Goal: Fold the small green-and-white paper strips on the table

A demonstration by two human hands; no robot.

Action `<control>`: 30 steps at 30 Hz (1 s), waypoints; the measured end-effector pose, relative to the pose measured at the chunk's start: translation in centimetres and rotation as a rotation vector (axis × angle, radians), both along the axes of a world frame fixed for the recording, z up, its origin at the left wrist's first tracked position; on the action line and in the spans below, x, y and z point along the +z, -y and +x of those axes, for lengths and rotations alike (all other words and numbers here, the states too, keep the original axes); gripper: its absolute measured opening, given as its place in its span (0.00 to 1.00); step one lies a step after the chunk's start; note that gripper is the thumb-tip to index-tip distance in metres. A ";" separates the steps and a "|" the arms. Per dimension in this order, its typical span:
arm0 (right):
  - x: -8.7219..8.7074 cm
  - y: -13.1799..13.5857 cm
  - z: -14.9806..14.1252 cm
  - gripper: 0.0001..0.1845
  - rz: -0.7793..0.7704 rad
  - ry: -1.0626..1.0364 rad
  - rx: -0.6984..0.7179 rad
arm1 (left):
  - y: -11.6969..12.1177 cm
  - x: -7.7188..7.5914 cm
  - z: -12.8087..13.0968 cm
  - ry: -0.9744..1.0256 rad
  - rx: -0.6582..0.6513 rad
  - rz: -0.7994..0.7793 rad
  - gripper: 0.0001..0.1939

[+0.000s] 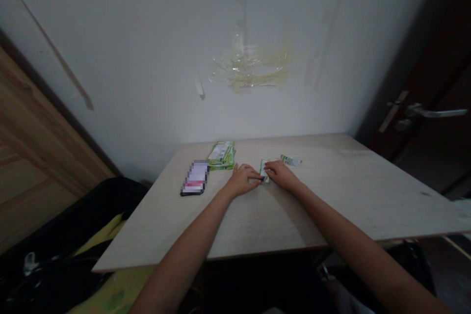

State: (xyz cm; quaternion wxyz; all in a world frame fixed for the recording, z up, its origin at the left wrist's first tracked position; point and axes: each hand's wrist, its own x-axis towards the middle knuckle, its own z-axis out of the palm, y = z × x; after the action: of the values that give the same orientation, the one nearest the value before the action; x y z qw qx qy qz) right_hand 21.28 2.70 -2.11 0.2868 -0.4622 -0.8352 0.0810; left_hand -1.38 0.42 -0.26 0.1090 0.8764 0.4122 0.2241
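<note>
Rests left hand and right hand, with partly bent fingers, on a small packet nearer the surface's back edge than front. Hides much of it; cannot tell gripping from pressing.

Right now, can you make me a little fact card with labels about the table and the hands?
Left hand: fingers at the small packet
Right hand: fingers on the same packet, opposite side
Beyond right hand: one green-and-white piece, too small to read
Left of hands: stack of green packets
Nearer than stack: phone, screen blurred
Surface: pale table
Wall: shiny tape
</note>
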 end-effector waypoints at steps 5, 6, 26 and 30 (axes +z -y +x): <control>-0.5 -0.6 0.7 0.15 -0.020 -0.079 0.041 | -0.2 -0.3 -0.2 0.008 0.005 -0.026 0.11; -0.5 -0.6 0.7 0.15 -0.021 -0.083 0.044 | -0.3 -0.4 -0.3 0.007 0.002 -0.029 0.11; -0.8 -0.8 0.6 0.17 -0.048 -0.067 0.124 | -0.3 -0.4 -0.3 -0.075 0.024 0.033 0.14; -0.3 -0.3 0.8 0.17 -0.059 -0.046 0.130 | -0.3 -0.4 -0.3 -0.078 0.027 0.035 0.13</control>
State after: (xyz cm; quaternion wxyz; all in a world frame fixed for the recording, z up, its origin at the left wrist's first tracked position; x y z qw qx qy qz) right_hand 22.08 3.00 -2.36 0.2862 -0.4132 -0.8540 0.1345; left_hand -1.72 0.74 -0.66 0.0747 0.8805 0.4240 0.1982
